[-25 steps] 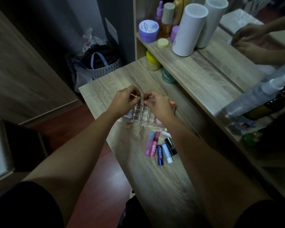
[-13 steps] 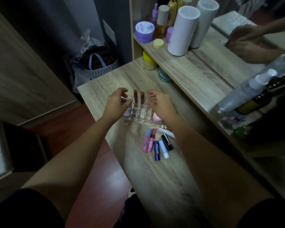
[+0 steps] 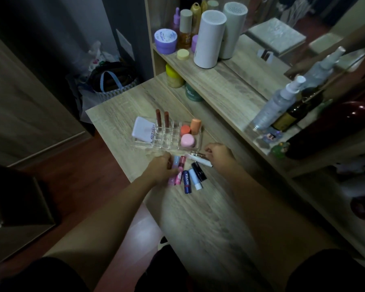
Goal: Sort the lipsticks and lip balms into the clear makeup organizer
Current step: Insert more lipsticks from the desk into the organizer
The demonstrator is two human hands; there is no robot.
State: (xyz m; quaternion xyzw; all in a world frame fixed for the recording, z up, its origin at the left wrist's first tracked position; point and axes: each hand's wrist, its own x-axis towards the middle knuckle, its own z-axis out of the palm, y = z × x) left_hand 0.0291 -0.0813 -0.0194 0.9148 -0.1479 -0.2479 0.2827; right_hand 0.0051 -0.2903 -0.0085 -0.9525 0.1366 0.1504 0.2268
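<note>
Dim bedroom corner with a pale wood dressing table

The wood-grain tabletop [image 3: 122,114] ran from centre toward 5 o'clock, with a raised shelf [image 3: 226,85] and mirror [image 3: 282,36] at 1 o'clock. Reddish-brown floorboards [image 3: 89,171] showed at 9 o'clock, beside a pale wooden panel [image 3: 25,106]. A dark wall [image 3: 57,34] stood at 11 o'clock, above a woven basket [image 3: 112,89]. Light was low and cool.

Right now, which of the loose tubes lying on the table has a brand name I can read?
The dark blue lip balm, third from the left in the row: white NIVEA lettering runs along it. The pale blue tube beside it shows no readable name.
</note>
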